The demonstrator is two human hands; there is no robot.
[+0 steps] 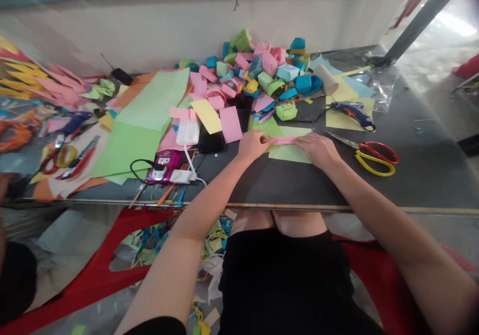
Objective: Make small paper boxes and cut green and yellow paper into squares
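A narrow folded strip of pink paper (283, 140) stretches between my two hands over pale green sheets (290, 153) on the dark table. My left hand (253, 144) pinches its left end, thumb and fingers together. At the other end, my right hand (317, 148) has its fingers closed on the strip. Scissors (376, 156) with one red and one yellow handle lie just right of my right hand, blades partly apart. Behind them a blue glue gun (354, 113) rests on yellow paper (333, 119). Pink (231, 124) and yellow (206, 116) paper pieces lie left of my left hand.
Folded paper shapes (269, 65) in several colours are heaped against the wall. Large green sheets (130, 145), a purple power adapter (164, 164) with cables and a black phone (210, 141) are on the left. Another person's hand (4, 185) shows at the far left edge. Paper scraps litter the floor.
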